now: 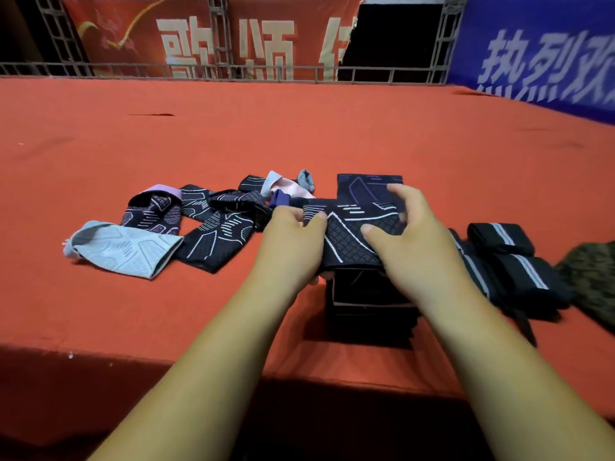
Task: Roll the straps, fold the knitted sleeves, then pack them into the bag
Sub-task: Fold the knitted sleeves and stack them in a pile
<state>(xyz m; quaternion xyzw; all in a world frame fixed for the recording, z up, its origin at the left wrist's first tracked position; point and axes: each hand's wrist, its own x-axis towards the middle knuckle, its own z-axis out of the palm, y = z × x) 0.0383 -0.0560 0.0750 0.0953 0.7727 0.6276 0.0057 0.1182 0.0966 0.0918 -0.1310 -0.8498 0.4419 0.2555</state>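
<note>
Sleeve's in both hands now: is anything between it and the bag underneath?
Nothing visible does. The dark sleeve, gripped by the left hand and right hand, sits directly over the black bag and its open top. The rolled straps lie to the right and the loose sleeves to the left, both off the opening.

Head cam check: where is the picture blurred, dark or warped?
Head view: dark sleeve gripped by left hand and right hand reads sharp; black bag beneath lies in shadow, opening hard to read; blue banner at right smeared by blur; railing bows from wide-angle distortion.
</note>
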